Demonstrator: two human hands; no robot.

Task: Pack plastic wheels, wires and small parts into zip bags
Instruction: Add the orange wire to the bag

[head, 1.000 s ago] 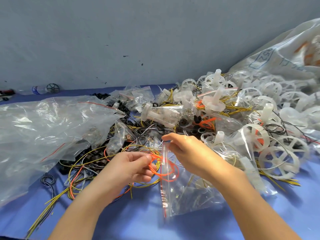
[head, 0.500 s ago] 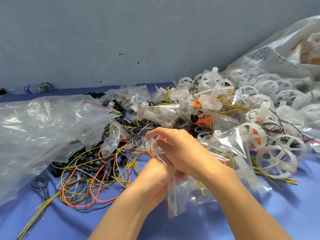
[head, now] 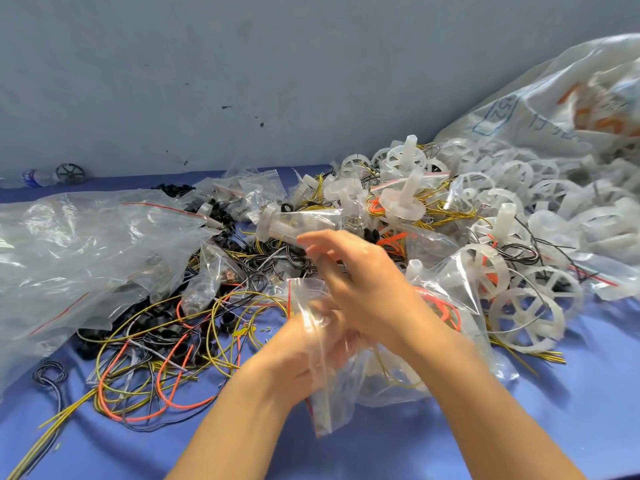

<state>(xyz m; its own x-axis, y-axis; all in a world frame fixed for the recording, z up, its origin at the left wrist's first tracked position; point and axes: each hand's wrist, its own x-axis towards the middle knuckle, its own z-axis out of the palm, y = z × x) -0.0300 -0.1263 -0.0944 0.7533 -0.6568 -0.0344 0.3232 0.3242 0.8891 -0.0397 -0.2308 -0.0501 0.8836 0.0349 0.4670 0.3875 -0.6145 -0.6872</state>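
Since a second ago the left hand (head: 311, 344), then beside the bag with an orange wire loop, has pushed deep into the zip bag (head: 325, 410), and the bag has gone from flat to bunched up between both hands.

Across the blue surface (head: 571, 427) sprawls the large clear bag (head: 86, 254) on the left. The heap of plastic wheels (head: 526, 317) is piled on the right, and the tangle of wires (head: 156, 375) lies loose in front.

The zip bag is raised just over the surface, dead centre, in front of the heap. Its red-lined mouth points up and away towards the heap, its bottom hangs towards the person, and its long axis runs near to far.

This looks like the stuffing step, with wire going in. The left hand shows only as a blur through the plastic, so I can't tell its grip. The right hand (head: 367, 292) crosses over the mouth with its upper fingers smeared by motion; whether it pinches the rim, I can't tell.

Next, I'd judge, the left hand must slide out without dragging wire back. Then the mouth wants flattening before the zip is pressed.
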